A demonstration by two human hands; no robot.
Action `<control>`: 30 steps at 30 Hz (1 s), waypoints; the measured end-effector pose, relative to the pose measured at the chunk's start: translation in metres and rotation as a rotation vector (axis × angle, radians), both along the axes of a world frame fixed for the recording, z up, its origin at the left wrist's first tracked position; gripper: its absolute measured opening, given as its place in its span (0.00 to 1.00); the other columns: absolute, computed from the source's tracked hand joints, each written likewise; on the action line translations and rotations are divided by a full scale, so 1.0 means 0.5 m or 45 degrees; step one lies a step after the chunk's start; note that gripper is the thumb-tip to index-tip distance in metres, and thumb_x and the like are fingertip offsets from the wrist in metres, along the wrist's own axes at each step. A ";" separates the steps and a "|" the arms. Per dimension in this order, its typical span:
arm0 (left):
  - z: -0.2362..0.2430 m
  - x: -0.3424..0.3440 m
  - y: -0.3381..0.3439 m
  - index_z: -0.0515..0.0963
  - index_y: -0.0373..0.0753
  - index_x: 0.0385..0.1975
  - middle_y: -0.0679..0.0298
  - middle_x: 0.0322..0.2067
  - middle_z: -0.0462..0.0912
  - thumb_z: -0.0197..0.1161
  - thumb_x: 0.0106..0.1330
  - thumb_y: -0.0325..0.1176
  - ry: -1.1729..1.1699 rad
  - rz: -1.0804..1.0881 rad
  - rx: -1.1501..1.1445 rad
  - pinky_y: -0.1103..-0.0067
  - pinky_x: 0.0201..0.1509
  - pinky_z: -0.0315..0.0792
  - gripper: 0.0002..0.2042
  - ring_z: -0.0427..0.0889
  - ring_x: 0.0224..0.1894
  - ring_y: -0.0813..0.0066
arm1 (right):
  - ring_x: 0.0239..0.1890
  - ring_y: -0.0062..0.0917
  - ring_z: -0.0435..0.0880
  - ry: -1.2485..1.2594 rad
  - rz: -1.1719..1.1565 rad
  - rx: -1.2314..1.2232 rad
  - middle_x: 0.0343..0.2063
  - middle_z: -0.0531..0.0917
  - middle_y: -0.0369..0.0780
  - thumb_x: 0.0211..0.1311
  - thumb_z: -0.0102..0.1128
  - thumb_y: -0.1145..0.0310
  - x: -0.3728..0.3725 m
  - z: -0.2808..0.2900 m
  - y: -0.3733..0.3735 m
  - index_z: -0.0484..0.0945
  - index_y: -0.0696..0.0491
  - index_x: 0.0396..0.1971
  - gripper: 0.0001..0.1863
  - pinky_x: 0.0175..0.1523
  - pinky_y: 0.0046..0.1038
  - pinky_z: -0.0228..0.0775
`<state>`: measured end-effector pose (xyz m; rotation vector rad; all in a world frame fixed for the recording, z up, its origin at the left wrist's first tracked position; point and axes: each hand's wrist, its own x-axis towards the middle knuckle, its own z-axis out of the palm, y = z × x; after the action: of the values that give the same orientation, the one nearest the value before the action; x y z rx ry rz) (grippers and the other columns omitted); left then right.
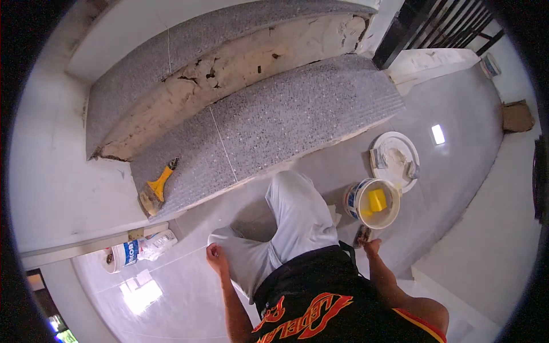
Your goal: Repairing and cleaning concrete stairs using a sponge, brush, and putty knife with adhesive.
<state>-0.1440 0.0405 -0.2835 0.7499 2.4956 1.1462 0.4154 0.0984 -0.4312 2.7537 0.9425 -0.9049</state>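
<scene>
Gripping a small brush-like tool [362,235] with a dark, mottled face, the right hand [374,247] is closed around its near end; whether the tool touches the round plastic bucket [353,200] just beyond it, I cannot tell. The left hand [217,258] rests by the left knee, its fingers loosely half-curled and nothing seen in them. Inside the bucket sits a yellow, block-shaped sponge [377,200], soft-looking against the smooth white wall. Behind the bucket lies a flat round lid [394,143], smeared with pale paste, with a flat-bladed tool [375,162] at its left edge. Ahead of the knees runs the lower step [286,123], speckled grey stone with a long, slightly curved front edge; the riser [240,60] above it is rough and cracked. A yellow-handled brush [160,183] lies at the step's left end, close to the front edge. Glossy grey floor [452,163] stretches wide from bucket and lid to the pale right wall [486,228], giving the right arm room that way
</scene>
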 end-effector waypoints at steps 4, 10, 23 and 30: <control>0.014 0.022 0.023 0.74 0.36 0.31 0.67 0.27 0.75 0.56 0.54 0.27 0.006 -0.074 0.036 0.82 0.33 0.66 0.06 0.69 0.27 0.80 | 0.27 0.26 0.78 0.457 0.238 0.176 0.24 0.79 0.42 0.34 0.72 0.60 0.098 0.021 0.003 0.77 0.59 0.26 0.21 0.30 0.31 0.71; 0.024 0.000 -0.022 0.73 0.35 0.32 0.64 0.27 0.75 0.57 0.56 0.31 -0.026 0.059 0.019 0.81 0.36 0.68 0.08 0.73 0.31 0.77 | 0.21 0.26 0.77 0.698 -0.277 0.468 0.25 0.77 0.38 0.49 0.63 0.57 0.307 0.229 0.035 0.71 0.54 0.37 0.20 0.18 0.29 0.73; 0.314 0.330 0.259 0.76 0.31 0.36 0.60 0.34 0.79 0.59 0.59 0.32 -1.096 -1.072 0.459 0.80 0.44 0.67 0.11 0.75 0.37 0.78 | 0.25 0.16 0.73 1.668 1.021 0.018 0.26 0.76 0.33 0.56 0.54 0.49 -0.396 0.616 0.325 0.76 0.53 0.36 0.21 0.28 0.23 0.68; 0.246 0.207 0.208 0.75 0.36 0.27 0.67 0.25 0.74 0.58 0.58 0.29 -1.140 -0.237 0.982 0.81 0.35 0.68 0.04 0.73 0.29 0.78 | 0.20 0.25 0.76 1.589 1.605 0.171 0.21 0.77 0.41 0.57 0.52 0.51 -0.497 0.648 0.331 0.72 0.55 0.40 0.22 0.25 0.27 0.67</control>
<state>-0.0406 0.1444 -0.1603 0.4416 1.2175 1.8507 0.1668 0.2638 -0.1074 0.7665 2.3489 -2.0312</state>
